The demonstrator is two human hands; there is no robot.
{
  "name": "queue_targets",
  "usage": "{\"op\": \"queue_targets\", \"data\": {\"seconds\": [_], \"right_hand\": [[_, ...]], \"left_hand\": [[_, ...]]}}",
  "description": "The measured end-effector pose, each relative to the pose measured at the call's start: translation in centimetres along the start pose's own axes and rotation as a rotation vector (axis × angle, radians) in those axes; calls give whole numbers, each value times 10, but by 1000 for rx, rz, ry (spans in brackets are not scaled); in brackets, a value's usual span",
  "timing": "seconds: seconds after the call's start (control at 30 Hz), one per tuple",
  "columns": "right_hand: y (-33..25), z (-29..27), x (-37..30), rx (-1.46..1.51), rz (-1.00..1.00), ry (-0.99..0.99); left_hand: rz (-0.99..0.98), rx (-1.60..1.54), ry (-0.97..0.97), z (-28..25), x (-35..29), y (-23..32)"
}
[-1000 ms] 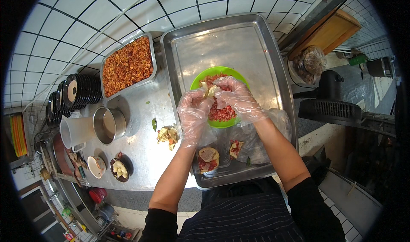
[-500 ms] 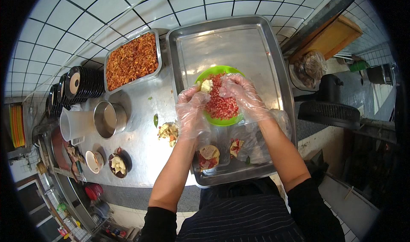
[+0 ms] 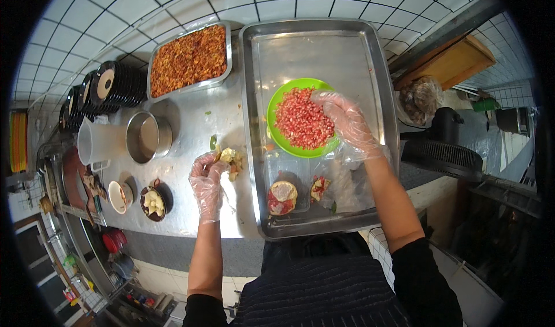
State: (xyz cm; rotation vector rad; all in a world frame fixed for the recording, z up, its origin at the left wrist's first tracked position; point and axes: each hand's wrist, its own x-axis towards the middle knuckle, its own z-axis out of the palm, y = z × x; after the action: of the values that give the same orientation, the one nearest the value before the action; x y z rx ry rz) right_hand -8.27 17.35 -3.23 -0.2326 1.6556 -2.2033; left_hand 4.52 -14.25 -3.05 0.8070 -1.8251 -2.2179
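Observation:
Both my hands wear clear plastic gloves. My left hand (image 3: 206,181) has come to a pile of pale pomegranate peel scraps (image 3: 234,164) on the steel table; its bent fingers seem to hold a pale piece at the pile's edge. Over the right rim of a bright green bowl (image 3: 280,141) is my right hand (image 3: 350,126), fingers curled together, whatever they may hold hidden. Red pomegranate seeds (image 3: 304,119) fill the bowl, which stands in a large steel tray (image 3: 312,52). Nearer me in the tray lie a partly opened pomegranate (image 3: 282,199) and a smaller pomegranate chunk (image 3: 319,187).
Left of the tray stand a pan of reddish-brown crumbly food (image 3: 189,61), a steel pot (image 3: 148,137), a translucent jug (image 3: 99,142), a paper cup (image 3: 120,197), a dark bowl of pale pieces (image 3: 154,204) and black stacked dishes (image 3: 113,84). A black fan (image 3: 442,148) is at right.
My left hand has moved from the bowl, left and toward me, to the scrap pile, carrying a pale piece. My right hand has stayed by the bowl's right side. The view has shifted slightly.

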Motion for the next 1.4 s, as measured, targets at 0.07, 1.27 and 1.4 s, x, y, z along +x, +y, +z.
{"op": "queue_targets", "data": {"seconds": [0.07, 1.27, 1.4], "right_hand": [[-3, 5, -1, -86, -13, 47], [20, 36, -137, -1128, 22, -134], [34, 27, -140, -1050, 56, -136]], "left_hand": [[37, 79, 20, -13, 0, -5], [-316, 322, -650, 106, -137, -59], [-282, 120, -533, 113, -140, -89]]}}
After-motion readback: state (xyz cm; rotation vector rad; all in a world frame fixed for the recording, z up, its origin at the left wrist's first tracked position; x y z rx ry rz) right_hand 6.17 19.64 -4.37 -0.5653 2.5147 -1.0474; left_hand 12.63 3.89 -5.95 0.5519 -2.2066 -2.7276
